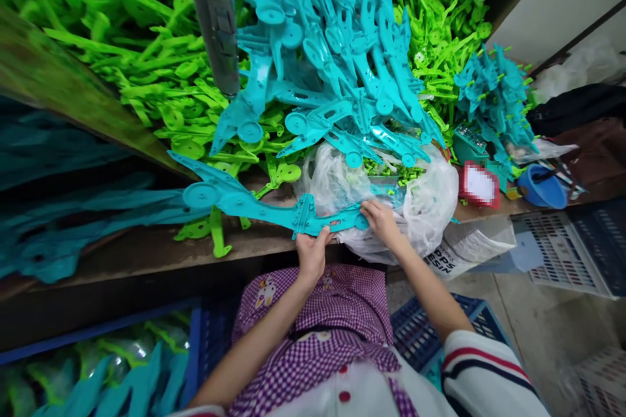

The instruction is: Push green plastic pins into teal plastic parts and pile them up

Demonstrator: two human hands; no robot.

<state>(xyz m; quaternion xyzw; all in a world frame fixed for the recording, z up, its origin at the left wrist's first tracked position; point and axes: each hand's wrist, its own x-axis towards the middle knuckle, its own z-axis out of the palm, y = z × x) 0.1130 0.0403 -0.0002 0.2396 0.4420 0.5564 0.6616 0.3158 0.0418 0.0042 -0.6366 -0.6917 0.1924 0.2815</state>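
Note:
A long turquoise plastic part (259,206), with a pointed far end and a round disc, lies sideways in front of me at the edge of the bench. My left hand (312,254) grips it from below near its raised cross-piece, thumb on top. At its right end, my right hand (380,221) pinches the tip between thumb and fingers. Just behind that end sits a clear plastic bag (430,189) with small green pieces (408,174) inside. What my fingertips press, beyond the part itself, is too small to make out.
Turquoise parts (337,32) and lime-green parts (147,58) are heaped behind. A grey cylindrical tool (215,26) hangs above the heap. To the right are a blue cup (542,186) and a red-framed box (479,184). A blue crate (195,345) with finished-looking pieces stands lower left.

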